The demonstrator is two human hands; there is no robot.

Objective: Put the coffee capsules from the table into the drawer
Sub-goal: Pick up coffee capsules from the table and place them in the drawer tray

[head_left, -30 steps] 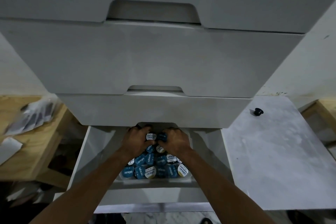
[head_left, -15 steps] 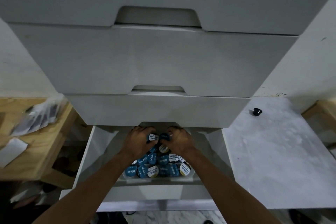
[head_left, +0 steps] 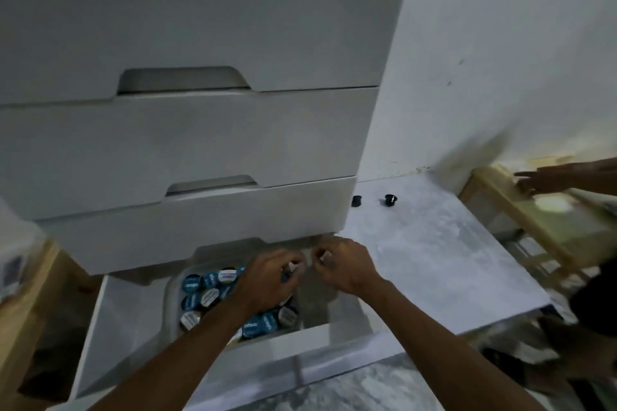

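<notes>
L hand [head_left: 267,280] curled on sth small (blurred, can't tell) | R hand [head_left: 344,265] same | both over my capsule tray [head_left: 172,290] in open drawer [head_left: 110,320] | 2 black capsules [head_left: 389,199] on table [head_left: 434,260], right of drawer

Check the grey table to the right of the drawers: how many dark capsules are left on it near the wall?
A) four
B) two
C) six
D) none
B: two dark capsules, one by the cabinet's edge and another just to its right, sit on the grey table near the wall, while both hands are over the open drawer.
</notes>
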